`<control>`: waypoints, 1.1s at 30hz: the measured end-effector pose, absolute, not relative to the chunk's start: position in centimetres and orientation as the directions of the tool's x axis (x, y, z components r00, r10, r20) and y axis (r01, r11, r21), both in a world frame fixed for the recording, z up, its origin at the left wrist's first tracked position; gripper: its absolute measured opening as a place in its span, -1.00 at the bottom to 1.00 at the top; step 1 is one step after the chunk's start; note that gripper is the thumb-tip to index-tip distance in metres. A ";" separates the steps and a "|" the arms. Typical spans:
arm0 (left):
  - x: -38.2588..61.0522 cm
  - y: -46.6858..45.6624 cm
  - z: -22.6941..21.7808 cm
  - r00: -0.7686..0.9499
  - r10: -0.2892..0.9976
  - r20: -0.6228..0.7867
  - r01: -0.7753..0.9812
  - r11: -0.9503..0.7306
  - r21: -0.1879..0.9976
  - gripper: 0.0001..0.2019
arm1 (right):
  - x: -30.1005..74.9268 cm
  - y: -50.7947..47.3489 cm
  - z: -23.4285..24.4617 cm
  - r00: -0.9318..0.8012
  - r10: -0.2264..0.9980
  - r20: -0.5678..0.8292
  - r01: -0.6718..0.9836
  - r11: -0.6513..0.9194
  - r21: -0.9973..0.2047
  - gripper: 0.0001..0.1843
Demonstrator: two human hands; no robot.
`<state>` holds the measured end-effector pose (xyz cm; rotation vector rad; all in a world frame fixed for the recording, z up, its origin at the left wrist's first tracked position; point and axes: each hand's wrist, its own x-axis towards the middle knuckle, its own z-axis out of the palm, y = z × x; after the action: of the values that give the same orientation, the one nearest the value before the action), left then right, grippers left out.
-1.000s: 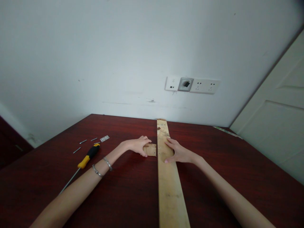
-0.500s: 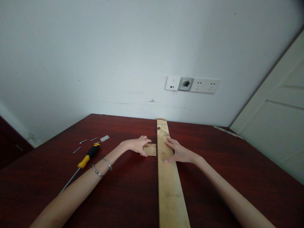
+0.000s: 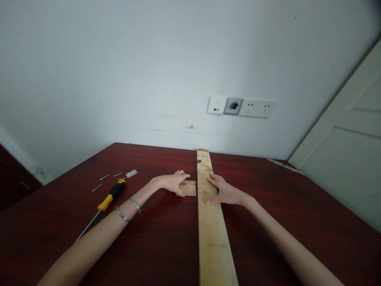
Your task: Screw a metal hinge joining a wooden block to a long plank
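Note:
A long pale wooden plank lies lengthwise on the dark red table, running away from me. My right hand rests across it with the fingers spread over the plank. A short piece of light wood butts against the plank's left edge. My left hand curls over that piece's left end. Both hands are close together, and part of the short piece is hidden under my left fingers.
A yellow-and-black screwdriver lies left of my left forearm, near several nails and a small metal hinge plate. Behind the table stands a wall with a socket panel; a pale door is at right.

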<state>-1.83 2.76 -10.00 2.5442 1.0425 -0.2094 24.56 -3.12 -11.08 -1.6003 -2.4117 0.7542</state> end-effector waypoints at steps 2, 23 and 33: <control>-1.9 2.8 -10.3 0.707 0.650 -0.280 0.707 -0.644 0.291 0.02 | 24.6 -3.1 -11.2 -0.415 0.898 -0.144 0.816 0.298 -0.496 0.34; -7.9 4.2 2.1 0.766 0.642 -0.027 0.639 -0.756 0.141 -0.60 | 24.7 -2.8 -12.0 -0.405 0.904 -0.141 0.842 0.308 -0.444 0.33; -19.4 5.6 -1.5 0.616 0.734 -0.285 0.765 -0.644 -0.005 -0.55 | 24.8 -2.3 -12.6 -0.408 0.904 -0.131 0.856 0.328 -0.400 0.29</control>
<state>-19.39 5.57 -1.54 2.7178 1.2654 -0.3994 24.81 -2.31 -12.58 -1.6400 -2.4642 0.6298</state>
